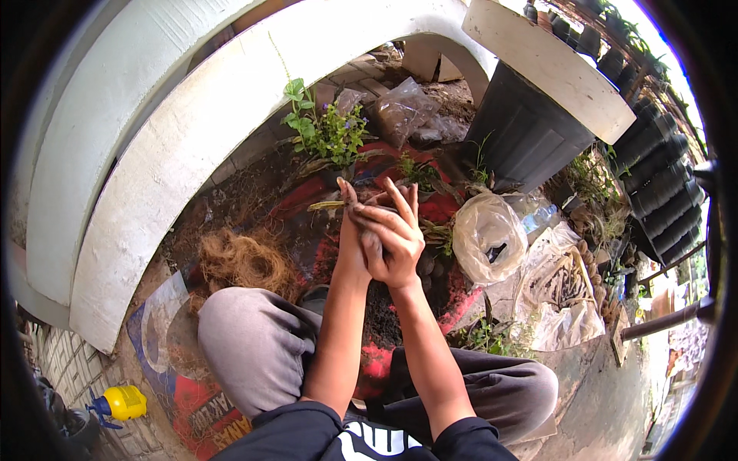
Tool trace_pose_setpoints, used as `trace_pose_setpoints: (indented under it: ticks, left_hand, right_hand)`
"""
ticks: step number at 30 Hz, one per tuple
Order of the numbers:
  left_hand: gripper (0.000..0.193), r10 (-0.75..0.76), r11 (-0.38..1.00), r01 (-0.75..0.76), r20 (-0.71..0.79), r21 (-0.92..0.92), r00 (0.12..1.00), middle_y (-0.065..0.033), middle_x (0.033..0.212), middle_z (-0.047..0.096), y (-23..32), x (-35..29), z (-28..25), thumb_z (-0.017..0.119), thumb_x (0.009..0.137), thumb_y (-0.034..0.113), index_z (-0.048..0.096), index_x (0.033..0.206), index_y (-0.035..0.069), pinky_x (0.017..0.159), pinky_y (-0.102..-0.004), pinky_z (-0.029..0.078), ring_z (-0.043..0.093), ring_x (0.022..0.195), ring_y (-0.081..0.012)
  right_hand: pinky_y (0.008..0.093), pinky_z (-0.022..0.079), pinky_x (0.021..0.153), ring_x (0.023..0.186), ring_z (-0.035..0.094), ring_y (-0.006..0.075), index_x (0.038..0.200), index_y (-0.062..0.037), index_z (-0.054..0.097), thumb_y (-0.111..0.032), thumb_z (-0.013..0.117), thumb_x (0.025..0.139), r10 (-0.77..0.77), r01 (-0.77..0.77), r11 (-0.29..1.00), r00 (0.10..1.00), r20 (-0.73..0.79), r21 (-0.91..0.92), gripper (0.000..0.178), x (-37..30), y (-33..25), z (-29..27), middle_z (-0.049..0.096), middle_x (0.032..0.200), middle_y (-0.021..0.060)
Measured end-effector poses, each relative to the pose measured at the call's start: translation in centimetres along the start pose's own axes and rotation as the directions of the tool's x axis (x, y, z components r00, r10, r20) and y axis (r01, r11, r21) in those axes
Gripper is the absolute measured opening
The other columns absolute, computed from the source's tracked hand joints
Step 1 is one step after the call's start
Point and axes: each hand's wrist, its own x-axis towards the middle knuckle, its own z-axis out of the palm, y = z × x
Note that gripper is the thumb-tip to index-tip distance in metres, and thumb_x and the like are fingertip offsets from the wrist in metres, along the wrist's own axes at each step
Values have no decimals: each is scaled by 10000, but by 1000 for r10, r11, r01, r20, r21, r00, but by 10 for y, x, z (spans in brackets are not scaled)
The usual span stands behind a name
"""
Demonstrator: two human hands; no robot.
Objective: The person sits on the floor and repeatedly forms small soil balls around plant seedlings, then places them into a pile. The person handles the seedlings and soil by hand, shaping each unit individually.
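Observation:
My left hand [353, 206] and my right hand [394, 234] are pressed together in front of me, palms facing, the fingers smeared with dark soil. My right fingers curl over the left palm and hide whatever lies between. A thin yellowish stem or leaf [327, 205] shows at the outer side of my left hand; I cannot tell whether it is held. Just beyond them stands a leafy plant with small purple flowers [334, 134]. Dark loose soil [382, 319] lies below my wrists on a red sheet [377, 361].
A heap of brown fibre [244, 261] lies to the left. To the right are a clear plastic bag [490, 238], a plastic bottle [540, 218] and a plastic sack [561, 296]. Farther back stand a black planter [519, 127] and curved white slabs [165, 169]. A yellow sprayer [123, 402] is at lower left.

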Motion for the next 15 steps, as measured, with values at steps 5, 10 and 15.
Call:
trace_pose_setpoints:
  ticks: [5,10,15]
  left_hand:
    - [676,52,996,-34,-219,88,974,-43,974,650,-8,2,1,331,1003,661,639,1037,60,875,-298,538,646,935,-145]
    - [832,30,929,99,-340,356,940,-56,1254,607,-22,6,23,372,921,770,568,1310,62,1082,-346,390,542,1180,-170]
    - [820,110,974,-60,-227,218,968,-101,1338,579,-22,13,5,354,948,737,497,1395,64,1082,-371,413,551,1241,-211]
  right_hand:
    - [546,420,1078,937,723,295,852,-8,739,-30,613,856,124,-125,992,990,-73,-10,129,-3,7,0,733,877,105]
    - [376,553,843,717,679,174,759,27,691,-197,602,992,865,-646,473,468,-180,599,335,-11,22,-6,722,784,80]
    - [481,193,1206,1403,426,293,1191,-16,693,-549,243,1062,636,-648,605,743,207,463,709,-13,27,-10,577,1396,110]
